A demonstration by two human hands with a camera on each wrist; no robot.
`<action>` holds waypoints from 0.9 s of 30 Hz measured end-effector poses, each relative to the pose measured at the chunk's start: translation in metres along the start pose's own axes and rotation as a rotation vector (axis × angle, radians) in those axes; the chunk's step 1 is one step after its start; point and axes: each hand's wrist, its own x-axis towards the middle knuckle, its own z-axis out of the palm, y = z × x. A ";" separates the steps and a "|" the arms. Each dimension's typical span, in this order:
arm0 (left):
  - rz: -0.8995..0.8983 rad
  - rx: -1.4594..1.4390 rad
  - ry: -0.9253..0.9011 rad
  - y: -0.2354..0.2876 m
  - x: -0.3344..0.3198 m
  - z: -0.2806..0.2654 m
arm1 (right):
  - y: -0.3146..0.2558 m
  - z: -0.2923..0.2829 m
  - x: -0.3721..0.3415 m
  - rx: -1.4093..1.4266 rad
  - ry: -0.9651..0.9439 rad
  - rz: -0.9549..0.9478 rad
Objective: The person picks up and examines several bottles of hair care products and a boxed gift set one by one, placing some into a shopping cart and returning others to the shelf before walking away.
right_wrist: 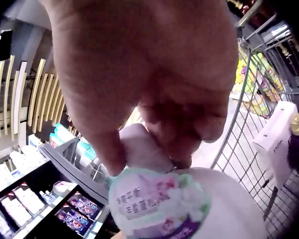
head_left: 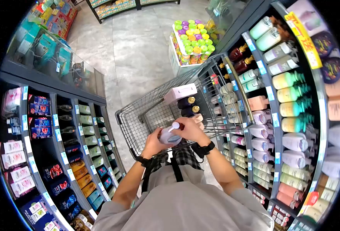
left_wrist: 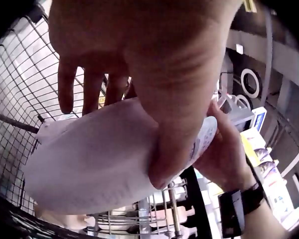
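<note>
A pale lavender pump bottle (head_left: 170,138) is held above the near end of the shopping cart, in front of the person's waist. My left hand (head_left: 153,143) grips its body, and in the left wrist view the thumb lies across the bottle's side. With thumb and fingers my right hand (head_left: 195,130) pinches the bottle's top, near the white pump head (head_left: 175,125). A flowered label (right_wrist: 157,204) faces the right wrist camera. Inside the cart (head_left: 118,114) are a pale pink box (head_left: 180,93) and two dark bottles (head_left: 187,102) with gold pumps.
Shelves of pump bottles (head_left: 289,119) run close along the right side. On the left, low shelves (head_left: 62,150) hold packets and bottles. Past the cart, a display of bright-lidded canisters (head_left: 195,38) stands on the grey tiled floor (head_left: 135,50).
</note>
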 end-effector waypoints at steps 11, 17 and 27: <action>0.016 -0.553 -0.270 0.006 -0.050 0.008 | -0.022 0.036 -0.135 0.547 0.141 0.247; 0.087 -0.585 -0.369 0.093 -0.058 0.040 | -0.039 0.026 -0.196 0.717 0.221 0.223; 0.313 -0.347 -0.635 0.173 -0.061 0.172 | -0.032 -0.049 -0.326 0.771 0.742 0.141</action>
